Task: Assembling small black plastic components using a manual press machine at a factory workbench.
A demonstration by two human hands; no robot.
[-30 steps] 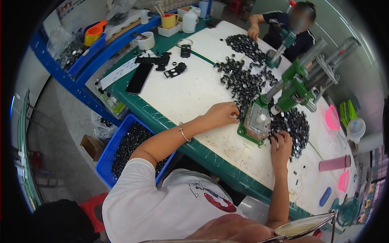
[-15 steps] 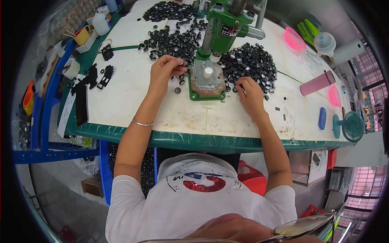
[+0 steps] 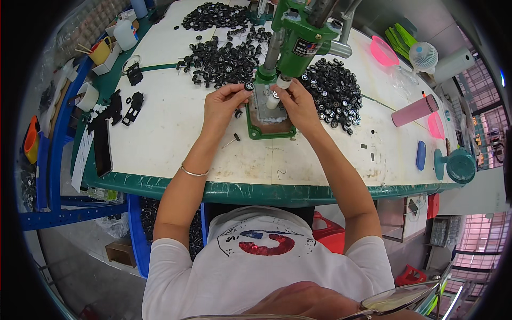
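At the left edge of the press plate, my left hand pinches a small black toy wheel with a silver hub. My right hand is closed on another toy wheel, right at the top of the white post. Whether that wheel rests on the post cannot be made out. Above it hangs the white-tipped ram of a green hand press. A wheel on a thin axle lies on the table near my left wrist.
Piles of loose black wheels lie right of the press, and wheels with axles lie left and behind. Black plastic parts and a dark phone-like slab are at the left. A pink bottle and green fan stand right.
My right hand has come left from the wheel pile to the white post, bringing a wheel. My left hand has shifted slightly toward the press plate, its wheel now plainly visible.
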